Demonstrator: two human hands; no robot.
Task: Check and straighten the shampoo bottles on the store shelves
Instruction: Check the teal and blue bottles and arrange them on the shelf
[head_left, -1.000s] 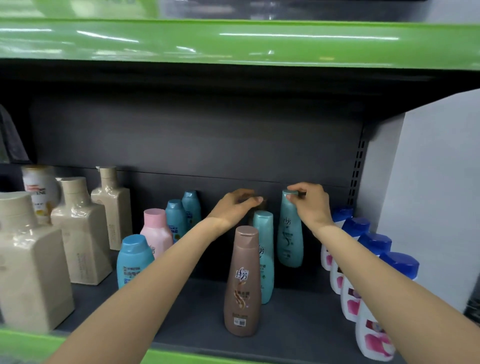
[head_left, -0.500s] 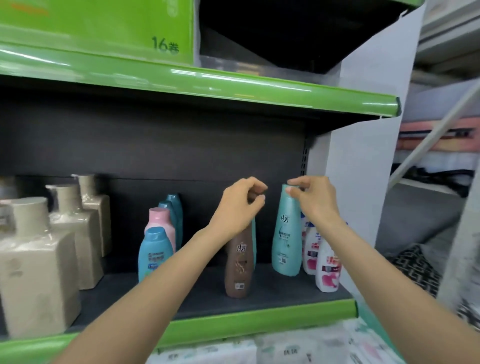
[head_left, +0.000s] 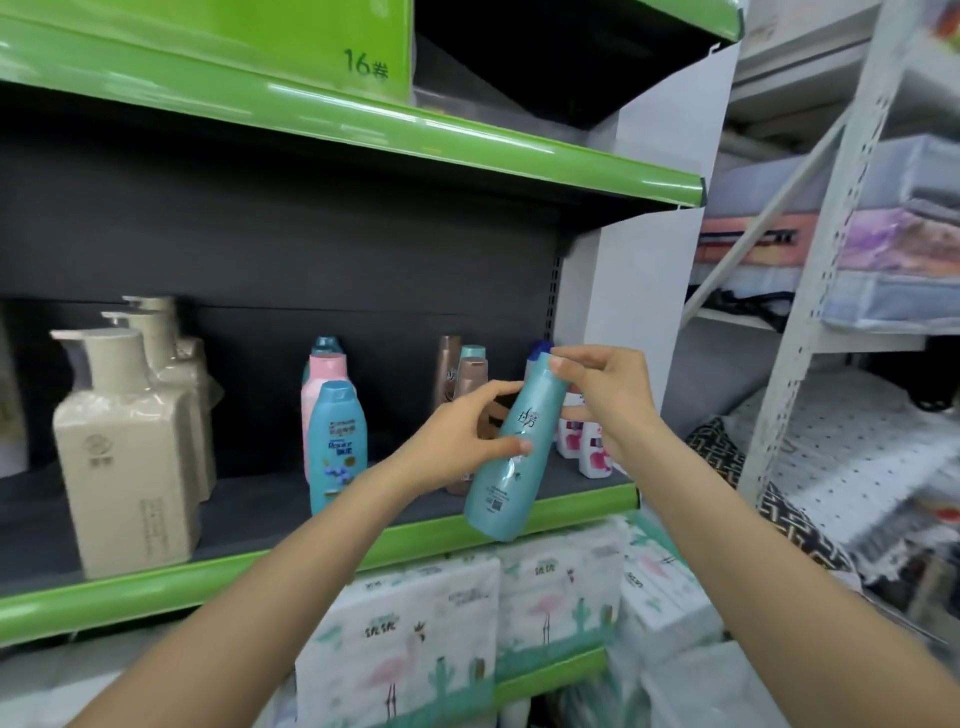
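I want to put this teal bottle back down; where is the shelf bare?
Bare shelf lies between the beige pump bottles and the blue bottle, and along the front under the held teal bottle. It is crowded around the brown bottles and the white bottles.

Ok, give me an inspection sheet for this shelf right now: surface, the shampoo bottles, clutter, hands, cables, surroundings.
Surface: dark shelf with a green front edge, bottles standing on it.
Job's things: teal bottle lifted off the shelf and tilted; blue bottle, pink bottle, brown bottles and beige pump bottles upright.
Clutter: nothing seen.
Hands: left hand grips the teal bottle's body; right hand pinches its cap end.
Cables: nothing seen.
Surroundings: tissue packs below; white rack with bedding at the right.
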